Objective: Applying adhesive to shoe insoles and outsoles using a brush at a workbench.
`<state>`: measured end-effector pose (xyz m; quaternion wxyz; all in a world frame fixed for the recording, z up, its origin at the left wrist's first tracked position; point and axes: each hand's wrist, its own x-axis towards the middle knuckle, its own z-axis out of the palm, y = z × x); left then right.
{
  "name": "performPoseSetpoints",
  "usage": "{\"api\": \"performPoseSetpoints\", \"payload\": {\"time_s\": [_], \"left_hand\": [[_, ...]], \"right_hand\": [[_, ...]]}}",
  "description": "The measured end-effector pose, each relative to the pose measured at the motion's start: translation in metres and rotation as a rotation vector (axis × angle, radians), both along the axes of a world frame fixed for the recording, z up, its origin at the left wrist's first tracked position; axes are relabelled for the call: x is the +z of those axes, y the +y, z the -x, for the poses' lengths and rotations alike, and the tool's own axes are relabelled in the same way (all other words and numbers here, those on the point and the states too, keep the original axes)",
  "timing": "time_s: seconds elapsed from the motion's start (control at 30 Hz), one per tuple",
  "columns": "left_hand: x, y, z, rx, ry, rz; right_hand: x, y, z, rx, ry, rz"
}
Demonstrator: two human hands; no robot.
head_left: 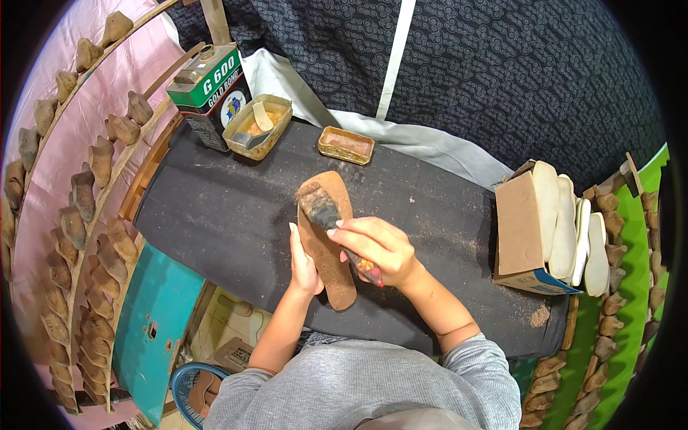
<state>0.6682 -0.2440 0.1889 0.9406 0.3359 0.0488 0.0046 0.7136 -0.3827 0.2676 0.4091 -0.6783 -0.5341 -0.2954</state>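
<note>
A long brown shoe sole (335,283) is held over the middle of the dark-covered table. My left hand (304,271) grips its left edge, thumb along the near side and the other fingers mostly hidden beneath. In my right hand (383,249) is a paintbrush (322,209) with a dark, stained ferrule and a red-tipped handle. Its bristles rest on the upper part of the sole, pointing up and to the left. The sole's surface looks rough and speckled.
Beyond the sole stand a metal can (215,97), a yellowish tub (285,115) holding a spatula-like tool, and a small tin (346,154). At right, a cardboard box (517,226) holds pale soles (562,215). Racks of shoe lasts (100,161) flank the table. A blue basket (179,394) sits below.
</note>
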Motion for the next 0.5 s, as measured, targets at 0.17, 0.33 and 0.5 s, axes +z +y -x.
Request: {"api": "performPoseSetpoints", "payload": {"time_s": [0.17,0.33,0.5], "left_hand": [[0.014,-0.005,0.002,0.064,0.076,0.011],[0.007,-0.007,0.003,0.046,0.091,0.096],[0.012,-0.006,0.007,-0.02,0.039,0.008]], "right_hand": [[0.007,-0.012,0.009,0.074,0.041,0.03],[0.005,-0.009,0.01,-0.02,-0.012,0.005],[0.006,-0.014,0.012,0.039,0.004,0.017]]}}
